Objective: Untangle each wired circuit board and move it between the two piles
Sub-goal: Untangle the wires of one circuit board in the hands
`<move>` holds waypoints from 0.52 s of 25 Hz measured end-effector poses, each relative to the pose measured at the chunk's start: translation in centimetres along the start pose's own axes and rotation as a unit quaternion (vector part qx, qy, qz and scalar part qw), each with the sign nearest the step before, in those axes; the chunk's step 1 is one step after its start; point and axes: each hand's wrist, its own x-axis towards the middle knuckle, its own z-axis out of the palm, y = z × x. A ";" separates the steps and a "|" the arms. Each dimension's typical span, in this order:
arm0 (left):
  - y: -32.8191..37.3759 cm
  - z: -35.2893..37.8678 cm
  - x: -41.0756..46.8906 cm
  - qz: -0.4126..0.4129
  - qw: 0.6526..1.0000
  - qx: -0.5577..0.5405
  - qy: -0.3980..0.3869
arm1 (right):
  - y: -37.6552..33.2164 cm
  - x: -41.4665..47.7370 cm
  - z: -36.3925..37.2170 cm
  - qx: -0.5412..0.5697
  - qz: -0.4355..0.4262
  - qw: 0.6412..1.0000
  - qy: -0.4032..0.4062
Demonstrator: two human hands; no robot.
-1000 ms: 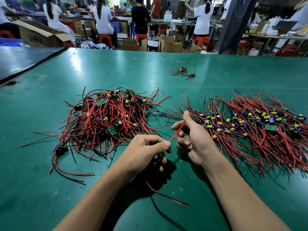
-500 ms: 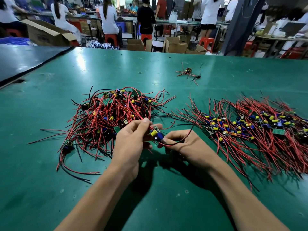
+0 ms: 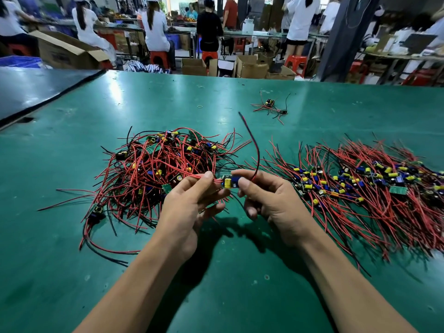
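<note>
Circuit board (image 3: 230,182) is hanging between both hands: left hand (image 3: 189,207) is pinching its red leads, right hand (image 3: 271,200) is pinching its blue end. One red-black wire (image 3: 255,145) is arcing upward. Tangled pile (image 3: 156,169) is lying left on the green table (image 3: 72,236), straighter pile (image 3: 360,186) right.
</note>
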 end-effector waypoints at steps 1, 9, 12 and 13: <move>0.1 -0.1 -0.1 -0.016 0.999 -0.036 -0.028 | -0.2 0.0 0.0 0.036 0.012 0.999 0.003; 0.0 -0.1 -0.3 -0.165 0.965 -0.042 -0.201 | -1.3 -0.5 -0.1 0.137 0.138 0.979 -0.059; -0.3 0.4 -0.4 -0.125 0.970 0.012 -0.207 | -1.3 -0.6 0.5 0.132 0.146 0.977 -0.086; -0.4 0.4 -0.5 -0.108 0.971 0.010 -0.213 | -1.3 -0.6 0.6 0.136 0.144 0.977 -0.084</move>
